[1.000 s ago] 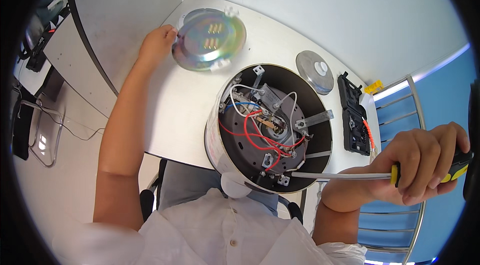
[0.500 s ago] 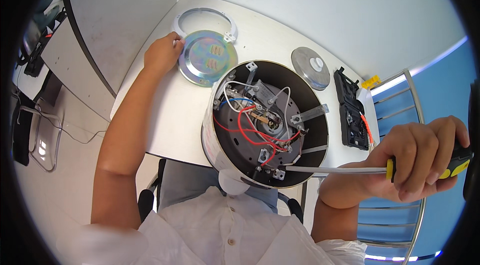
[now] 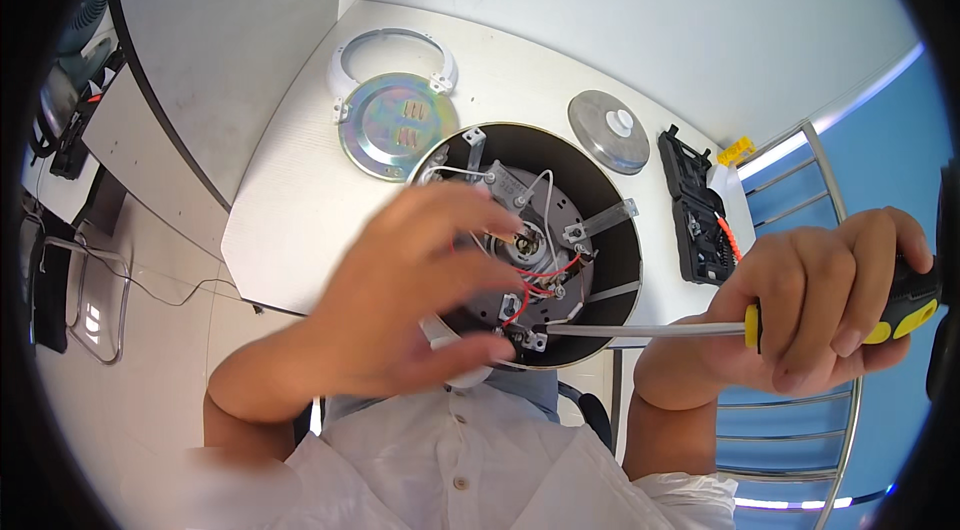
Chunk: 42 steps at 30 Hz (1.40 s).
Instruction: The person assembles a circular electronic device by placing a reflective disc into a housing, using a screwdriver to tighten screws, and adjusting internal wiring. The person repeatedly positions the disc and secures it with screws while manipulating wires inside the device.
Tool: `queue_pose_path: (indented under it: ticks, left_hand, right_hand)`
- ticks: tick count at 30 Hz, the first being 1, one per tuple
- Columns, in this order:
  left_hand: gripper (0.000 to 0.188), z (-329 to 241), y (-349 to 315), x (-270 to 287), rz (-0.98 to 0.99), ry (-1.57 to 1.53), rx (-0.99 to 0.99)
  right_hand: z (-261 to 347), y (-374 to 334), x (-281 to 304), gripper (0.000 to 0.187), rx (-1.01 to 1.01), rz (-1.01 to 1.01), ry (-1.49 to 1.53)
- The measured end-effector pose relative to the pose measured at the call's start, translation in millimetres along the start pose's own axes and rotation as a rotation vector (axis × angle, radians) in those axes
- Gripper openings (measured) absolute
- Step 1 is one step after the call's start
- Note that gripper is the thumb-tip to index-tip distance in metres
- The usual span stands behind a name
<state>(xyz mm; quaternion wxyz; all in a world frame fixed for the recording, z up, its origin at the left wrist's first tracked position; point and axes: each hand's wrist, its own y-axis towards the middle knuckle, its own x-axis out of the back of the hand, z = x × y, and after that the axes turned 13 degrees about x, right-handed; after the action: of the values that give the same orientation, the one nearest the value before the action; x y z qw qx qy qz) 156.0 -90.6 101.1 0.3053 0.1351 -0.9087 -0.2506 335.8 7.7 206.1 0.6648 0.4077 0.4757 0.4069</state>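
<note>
An upturned rice cooker body [image 3: 618, 275] sits at the table's near edge, its inside showing red and white wires and several metal brackets. My right hand [image 3: 815, 295] is closed round the black and yellow handle of a screwdriver [image 3: 650, 330]. The long shaft reaches left over the rim, its tip at a small bracket [image 3: 537, 340] on the near side. My left hand [image 3: 400, 280], smeared by motion, is over the body's left side with fingers spread and nothing visible in them. It hides part of the wiring and the left rim.
Behind the cooker at left lie a round metal base plate [image 3: 375, 145] with several screws on it and a white ring [image 3: 449, 62]. A metal lid [image 3: 598, 142] with a white knob lies behind right. Further right are an opened black tool case [image 3: 688, 230] and a metal-barred chair [image 3: 826, 185].
My left hand has left the base plate's edge and come right and nearer, over the cooker. My right hand still holds the screwdriver at the near bracket. The whole view has shifted slightly.
</note>
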Motion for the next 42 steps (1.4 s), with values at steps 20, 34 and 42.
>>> queue_pose_path:
  ticks: [20, 34, 42]
  left_hand:
    - [0.019, -25, -14, -22, 0.042, 0.12, 0.175]
    - [0.02, -25, -13, -22, 0.067, 0.095, 0.19]
    - [0.02, -23, -13, -22, 0.076, 0.085, 0.187]
  right_hand:
    - [9, 6, -3, 0.036, 0.002, 0.017, 0.024]
    - [-1, 6, 0, 0.037, -0.036, 0.025, 0.061]
    - [-2, 10, 1, 0.035, -0.065, 0.07, 0.094]
